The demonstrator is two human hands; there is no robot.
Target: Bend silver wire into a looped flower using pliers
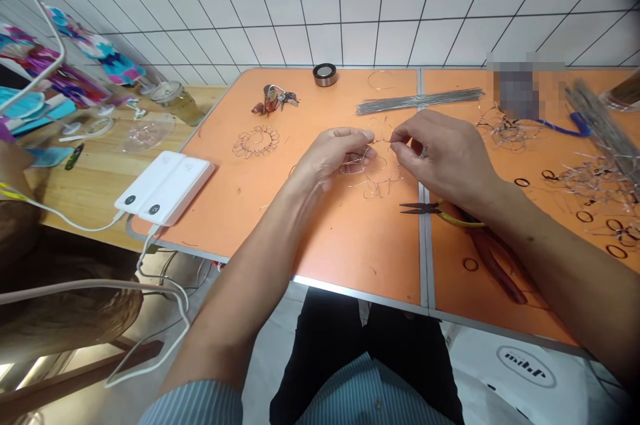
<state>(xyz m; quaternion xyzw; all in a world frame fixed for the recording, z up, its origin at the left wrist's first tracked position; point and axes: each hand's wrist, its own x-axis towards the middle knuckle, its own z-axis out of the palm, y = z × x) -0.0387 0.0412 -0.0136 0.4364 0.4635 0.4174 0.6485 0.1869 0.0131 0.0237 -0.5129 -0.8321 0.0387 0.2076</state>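
Above the orange table, my left hand [336,155] pinches the left side of a thin looped wire ring [379,179] between thumb and fingers. My right hand [440,148] has its thumb and forefinger pressed together on the wire at the ring's upper right. The lower loops of the ring hang between and below both hands; its fine strands are hard to follow. Below my right hand lie pliers [423,208] with dark jaws and red and yellow handles, partly hidden under my right forearm.
A second looped wire ring [256,142] lies left on the orange table [320,251], near keys [285,98] and a tape roll [325,75]. Straight wires [420,101] lie behind my right hand. Tangled wire [595,178] and small dark rings are at right. A white power bank [165,188] sits left.
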